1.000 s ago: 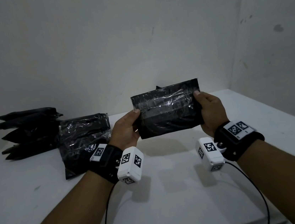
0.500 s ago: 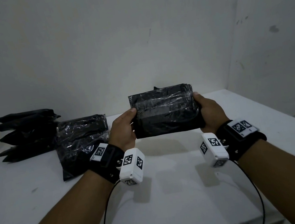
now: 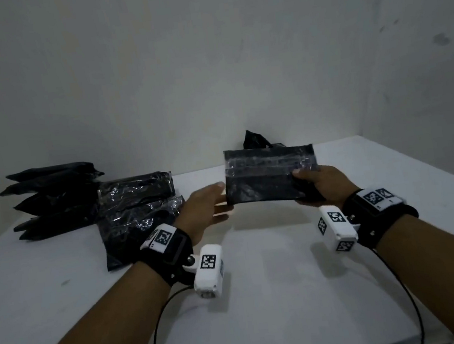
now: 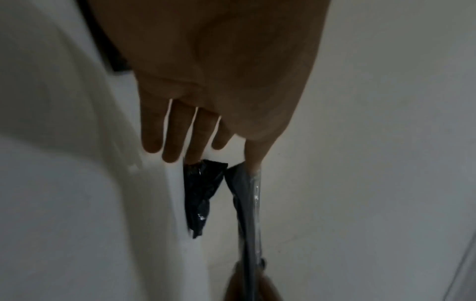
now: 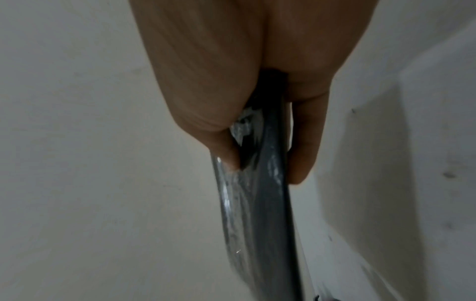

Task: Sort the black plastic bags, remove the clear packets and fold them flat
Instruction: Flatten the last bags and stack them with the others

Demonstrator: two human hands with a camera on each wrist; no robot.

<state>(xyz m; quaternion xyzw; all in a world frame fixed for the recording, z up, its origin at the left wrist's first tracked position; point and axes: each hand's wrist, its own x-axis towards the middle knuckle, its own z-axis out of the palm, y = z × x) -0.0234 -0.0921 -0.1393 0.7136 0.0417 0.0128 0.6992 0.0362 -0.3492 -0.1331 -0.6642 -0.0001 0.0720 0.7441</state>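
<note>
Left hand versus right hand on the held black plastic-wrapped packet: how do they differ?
The right hand pinches the black plastic-wrapped packet at its right end, thumb in front; the left hand is open, straight fingers at its left edge. The right hand alone carries it. Both wear black wrist straps with white cameras.
</note>
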